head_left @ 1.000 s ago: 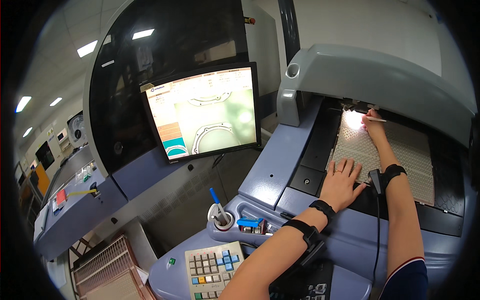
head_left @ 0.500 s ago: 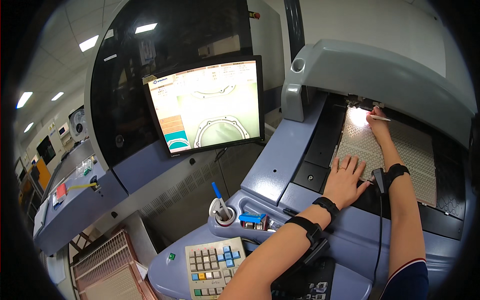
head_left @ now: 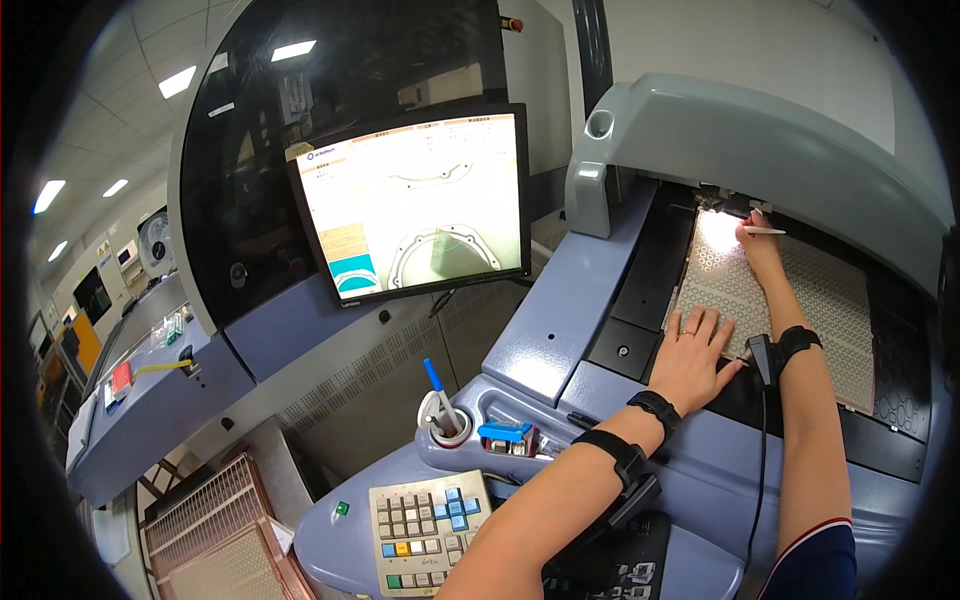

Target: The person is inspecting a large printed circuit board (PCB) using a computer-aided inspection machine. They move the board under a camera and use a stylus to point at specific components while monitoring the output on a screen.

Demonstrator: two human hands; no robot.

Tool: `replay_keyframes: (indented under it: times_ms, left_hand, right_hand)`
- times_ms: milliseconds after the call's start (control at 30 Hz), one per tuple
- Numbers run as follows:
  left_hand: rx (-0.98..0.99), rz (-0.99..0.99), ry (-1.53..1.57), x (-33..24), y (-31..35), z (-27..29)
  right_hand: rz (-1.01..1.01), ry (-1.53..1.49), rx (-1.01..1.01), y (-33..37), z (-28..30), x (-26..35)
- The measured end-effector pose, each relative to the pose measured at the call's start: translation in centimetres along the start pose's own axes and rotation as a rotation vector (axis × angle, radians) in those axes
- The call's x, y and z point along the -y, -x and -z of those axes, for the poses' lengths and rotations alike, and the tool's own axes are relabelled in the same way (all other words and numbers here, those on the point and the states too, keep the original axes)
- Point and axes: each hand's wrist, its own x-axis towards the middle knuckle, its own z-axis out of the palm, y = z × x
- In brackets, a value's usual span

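My left hand [head_left: 692,362] lies flat with its fingers spread on the near left edge of a pale panel [head_left: 825,325] patterned with rows of small rings. At the panel's far edge, my right hand [head_left: 757,248] is closed around a slim white pen-like tool [head_left: 769,231]. The tool's working tip is hidden by the hand and the glare. Just left of that hand, a bright light spot [head_left: 718,232] falls on the panel under the machine's head. On the monitor [head_left: 422,215], an enlarged ring outline shows with a dark pointed shape across it.
A grey machine arm [head_left: 760,130] arches over the panel. In front are a button keypad [head_left: 425,535], a cup [head_left: 445,425] with a blue pen, and a blue-topped small box [head_left: 507,435]. A cable [head_left: 760,480] hangs from the right wrist strap. Racked panels [head_left: 215,540] stand lower left.
On the monitor, a dark pointed shape now lies over the ring outline. My right hand and its tool have shifted slightly; the left hand stays on the panel.
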Motion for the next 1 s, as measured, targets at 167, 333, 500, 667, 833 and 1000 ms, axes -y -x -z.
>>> replay_keyframes:
  times_ms: [167,333,500,667,833,1000]
  left_hand:
    - [0.006,0.007,0.009,0.1,0.1,0.0]
    - [0.004,0.007,0.02,0.0,0.0,0.0]
    - [-0.004,0.007,0.018,0.1,0.0,0.0]
    - [-0.006,0.005,0.009,0.1,0.0,-0.1]
    - [-0.008,0.001,0.011,0.0,0.1,-0.1]
    - [-0.012,-0.003,0.012,0.2,0.1,-0.2]
  right_hand:
    - [0.006,-0.048,-0.01,0.0,0.0,0.1]
    - [0.034,-0.058,-0.019,-0.3,-0.2,-0.6]
    - [0.056,-0.099,-0.078,-0.2,-0.5,-0.7]
    - [-0.118,-0.266,0.016,-0.3,-0.3,-0.5]
    - [-0.168,-0.33,0.045,-0.4,0.0,-0.4]
    - [-0.195,-0.311,0.047,-0.4,-0.1,-0.3]
